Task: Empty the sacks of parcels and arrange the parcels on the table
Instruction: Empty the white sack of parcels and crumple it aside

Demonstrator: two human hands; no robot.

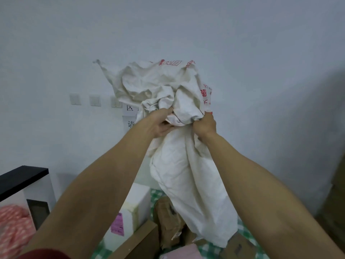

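Note:
A white woven sack [186, 174] with red print is lifted high in front of the wall, its mouth hanging down over the table. My left hand [160, 122] and my right hand [205, 126] both grip the bunched cloth near its middle, side by side. Below the sack's mouth, parcels lie on the green-checked table [250, 238]: a white foam box [134, 208] with a purple label, a brown paper-wrapped parcel [168, 217], a cardboard box [141, 242] in front, a pink parcel [183, 251] and another brown carton [240, 245] at the right.
A white and black box [24, 189] stands at the left with a red-and-white patterned bundle [13, 228] before it. Wall switches [95, 100] and paper notices [130, 116] sit behind the sack. A dark brown shape [336, 193] fills the right edge.

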